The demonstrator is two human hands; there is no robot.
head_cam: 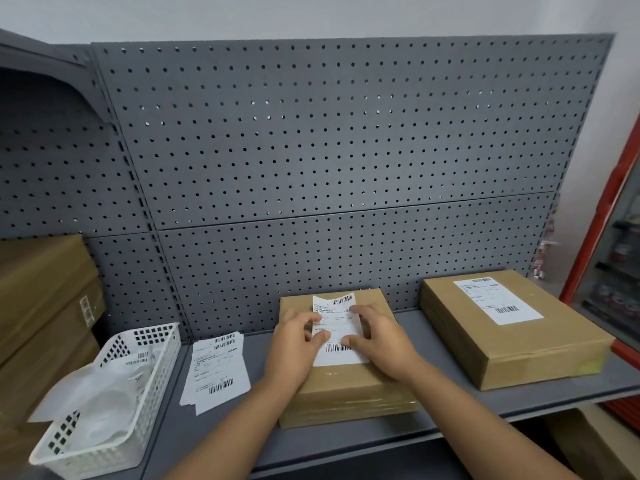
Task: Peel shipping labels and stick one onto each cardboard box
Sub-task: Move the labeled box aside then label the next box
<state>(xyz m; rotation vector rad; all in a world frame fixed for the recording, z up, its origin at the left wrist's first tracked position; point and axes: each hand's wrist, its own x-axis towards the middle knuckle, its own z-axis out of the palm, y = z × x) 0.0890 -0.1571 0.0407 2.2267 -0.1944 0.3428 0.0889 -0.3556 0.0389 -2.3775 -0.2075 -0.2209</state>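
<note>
We press 1 label (337, 327) flat on the middle box (346, 386), left hand (294, 336) and right hand (377, 341) open, gripping nothing. The right box (519, 348) is already labelled. Spare labels (216, 370) lie beside; the left boxes (45, 306) perhaps remain, that edge being blurred.

A grey shelf (398, 434) carries a cardboard box (346, 393) near its middle, set against the back edge. A second box (540, 365) is laid toward the right end, well apart. Loose labels (216, 372) are piled just left of the middle, and a white basket (162, 358) is placed at the left end, reaching the front edge.
</note>
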